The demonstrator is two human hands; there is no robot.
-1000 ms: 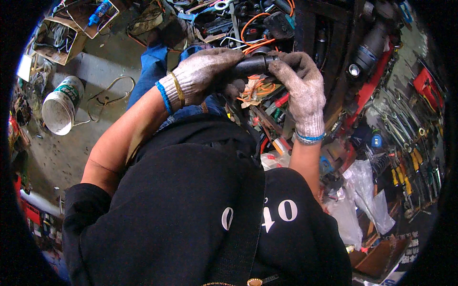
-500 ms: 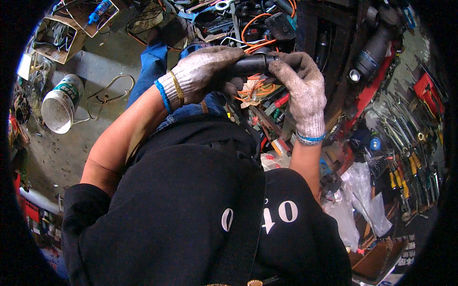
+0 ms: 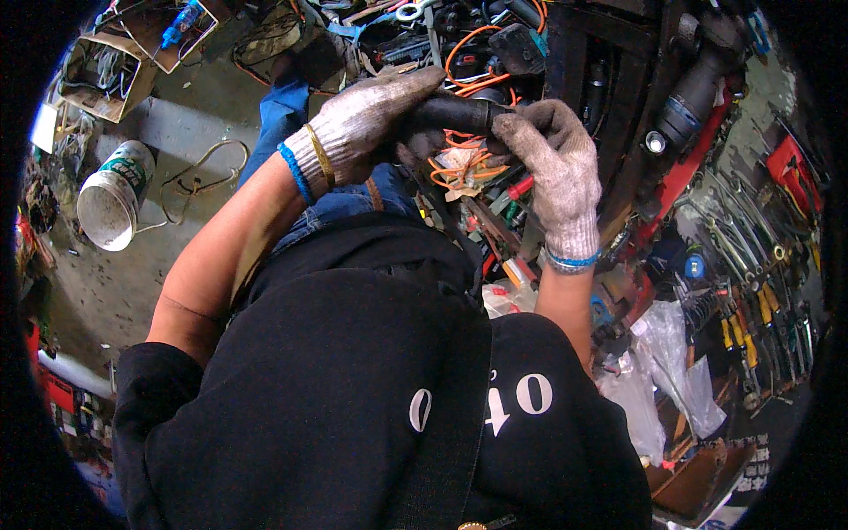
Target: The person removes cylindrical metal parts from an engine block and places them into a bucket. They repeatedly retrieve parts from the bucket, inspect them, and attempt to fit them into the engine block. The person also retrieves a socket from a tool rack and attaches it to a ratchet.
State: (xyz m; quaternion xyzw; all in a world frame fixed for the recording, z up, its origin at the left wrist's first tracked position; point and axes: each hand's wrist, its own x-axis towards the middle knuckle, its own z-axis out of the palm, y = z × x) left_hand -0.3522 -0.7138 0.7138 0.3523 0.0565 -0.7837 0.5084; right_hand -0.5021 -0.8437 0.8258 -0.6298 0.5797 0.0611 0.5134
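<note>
A black cylindrical part [image 3: 455, 113] lies roughly level between my two gloved hands, above the clutter on the floor. Its left end is inside my left hand [image 3: 358, 132], which wraps it from the left, the upper fingers lying along its far side. At the opposite end, my right hand [image 3: 556, 163] pinches the narrower tip between thumb and bent fingers. Both knitted gloves are off-white and dirty, with blue cuffs. What the glove covers of the part's left end is hidden, and its exact kind cannot be made out.
Orange cable [image 3: 468, 163] and assorted tools lie beneath the part. A white bucket [image 3: 108, 212] is tipped on its side at left, near open cardboard boxes [image 3: 106, 75]. To the right are a large black tool [image 3: 685, 110], wrenches [image 3: 738, 230] and clear plastic bags [image 3: 667, 353].
My left hand has shifted slightly left and its upper fingers have lifted a little. The right hand keeps its pinch, and the part is tilted slightly differently.
</note>
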